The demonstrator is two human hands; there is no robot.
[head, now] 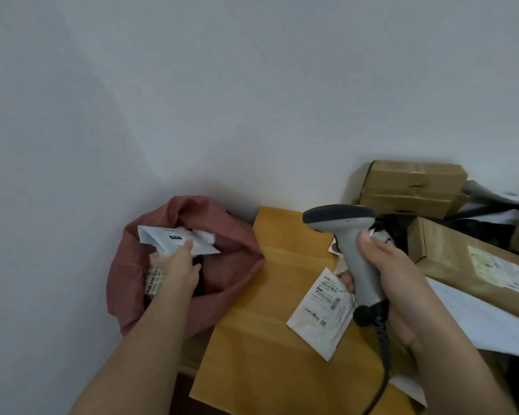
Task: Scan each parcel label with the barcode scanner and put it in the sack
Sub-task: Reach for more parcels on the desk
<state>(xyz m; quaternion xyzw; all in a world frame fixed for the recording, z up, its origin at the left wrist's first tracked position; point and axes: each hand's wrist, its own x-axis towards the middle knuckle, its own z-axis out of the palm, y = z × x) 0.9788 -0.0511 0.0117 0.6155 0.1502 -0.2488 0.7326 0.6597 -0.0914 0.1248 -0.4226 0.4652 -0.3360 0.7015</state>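
Our left hand [174, 265] pinches a white mailer pouch [177, 239] between thumb and fingers over the open mouth of the reddish sack [237, 250], likely ready to drop it in. Our right hand [384, 271] has its fingers wrapped around the barcode scanner [346, 235] handle, head raised, probably kept ready. Just below those fingers, another labelled pouch [321, 319] lies label-up on the wooden table [258, 339].

Left hand [177, 262] reaches forward, fingers pinching; right hand [384, 271] curled in grip.
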